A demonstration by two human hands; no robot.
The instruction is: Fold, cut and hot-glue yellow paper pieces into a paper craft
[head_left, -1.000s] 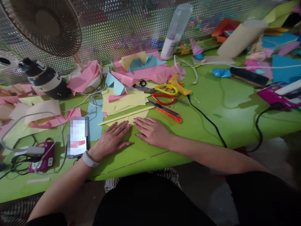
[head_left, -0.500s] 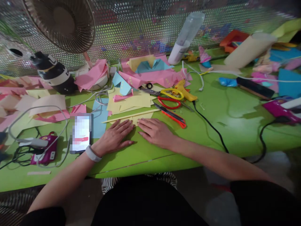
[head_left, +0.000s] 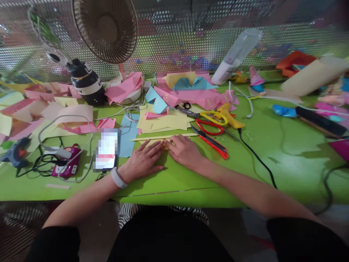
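Observation:
My left hand (head_left: 144, 158) lies flat with fingers stretched out, its fingertips on a piece of yellow paper (head_left: 151, 142) that the hands mostly cover. Close beside it, my right hand (head_left: 184, 151) has its fingers bent down, the tips closed at the same paper near the left fingertips; what lies under them is partly hidden. Just beyond the hands runs a narrow yellow paper strip (head_left: 188, 135). Behind that is a stack of yellow sheets (head_left: 163, 123). A red utility knife (head_left: 214, 146) and scissors with red and yellow handles (head_left: 209, 127) lie right of the stack.
A phone (head_left: 107, 150) lies left of my left wrist, with a blue sheet (head_left: 127, 142) beside it. A yellow glue gun (head_left: 230, 116) trails a black cord to the right. A fan (head_left: 106, 31), a dark bottle (head_left: 86, 85) and a tilted clear bottle (head_left: 236, 58) stand at the back.
The view has shifted, so the table's things appear farther right. My right fingers have gone from stretched out to bent, and its tips are closer to my left hand, which stays flat.

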